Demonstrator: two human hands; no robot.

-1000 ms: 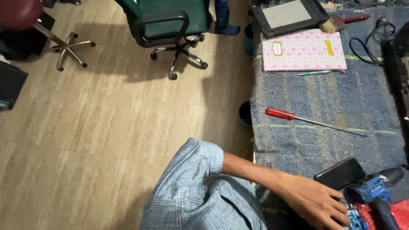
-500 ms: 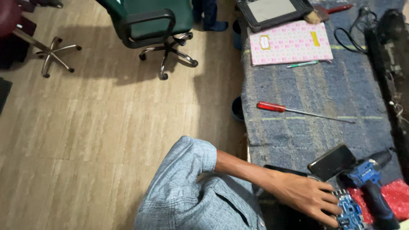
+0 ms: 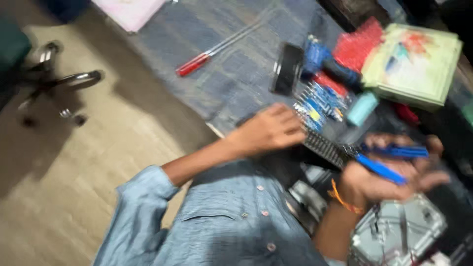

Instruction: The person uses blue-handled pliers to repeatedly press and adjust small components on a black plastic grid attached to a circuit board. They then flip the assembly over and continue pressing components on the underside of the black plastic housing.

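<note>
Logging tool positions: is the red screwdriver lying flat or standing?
Lying flat: the red screwdriver rests lengthwise on the blue mat, apart from both hands.

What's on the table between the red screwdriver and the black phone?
Nothing: in the head view, only bare blue cloth lies between the red screwdriver and the black phone.

A red-handled screwdriver (image 3: pixel 194 64) lies on blue-grey cloth (image 3: pixel 231 83); the right hand (image 3: pixel 389 175) grips blue-handled pliers (image 3: pixel 382 165).
</note>
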